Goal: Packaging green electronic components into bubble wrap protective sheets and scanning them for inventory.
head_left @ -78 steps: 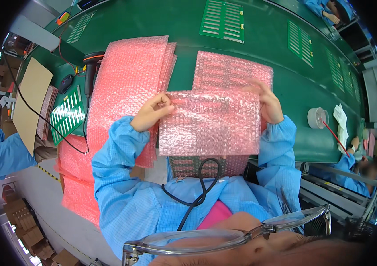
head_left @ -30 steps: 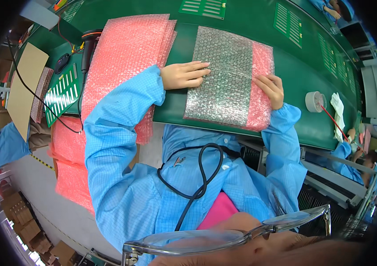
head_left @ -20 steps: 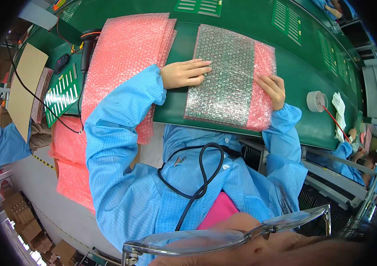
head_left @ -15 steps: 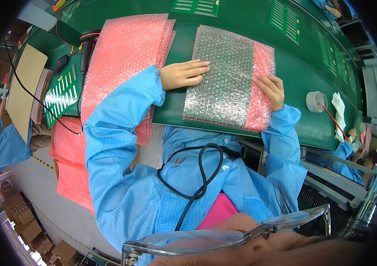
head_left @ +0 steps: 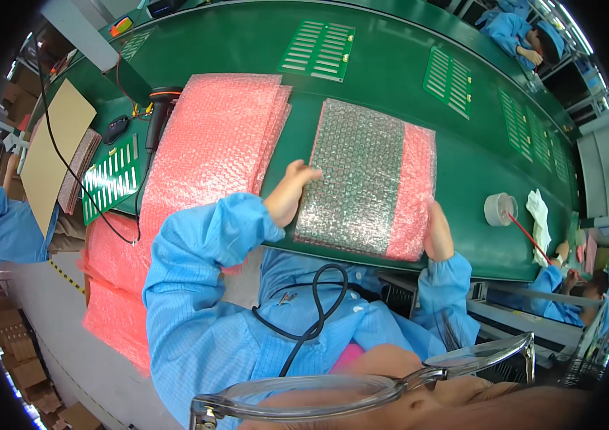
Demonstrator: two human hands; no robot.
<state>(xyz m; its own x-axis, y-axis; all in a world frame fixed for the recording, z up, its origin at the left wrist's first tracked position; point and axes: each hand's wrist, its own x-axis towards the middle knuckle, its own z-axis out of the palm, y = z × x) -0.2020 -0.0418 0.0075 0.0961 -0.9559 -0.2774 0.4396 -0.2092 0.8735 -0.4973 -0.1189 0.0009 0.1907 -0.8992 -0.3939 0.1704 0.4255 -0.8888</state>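
Bubble-wrap bag [head_left: 365,179], pink, flat on the green table [head_left: 405,79] close to its near edge, with a green board showing grey through the clear bubbles and a bare pink strip along its right side. Left of it, a stack of pink bubble bags [head_left: 211,150], fanned a little, reaching from mid-table down over the near edge. Further pink bags [head_left: 114,315] hanging below that edge at the left. Green slotted boards [head_left: 319,50] near the far edge, more of them [head_left: 448,79] toward the far right corner. Another green board [head_left: 111,179] at the left end, beside a brown cardboard sheet [head_left: 54,147] and a black cable [head_left: 68,165]. Roll of clear tape [head_left: 499,208] and a white cloth [head_left: 537,215] toward the right end, well apart from the bag.

Left hand [head_left: 288,193] at the bag's left edge, fingers curled, thumb up top, gripping that edge. Right hand [head_left: 438,233] at the near right corner, fingers flat against the pink strip, pressing or pinching it; grip not clear. Both forearms in blue sleeves [head_left: 197,244], coming up from the near edge.

Bubbled, glossy plastic on every bag; smooth matte table; rectangular boards with rows of pale slots.
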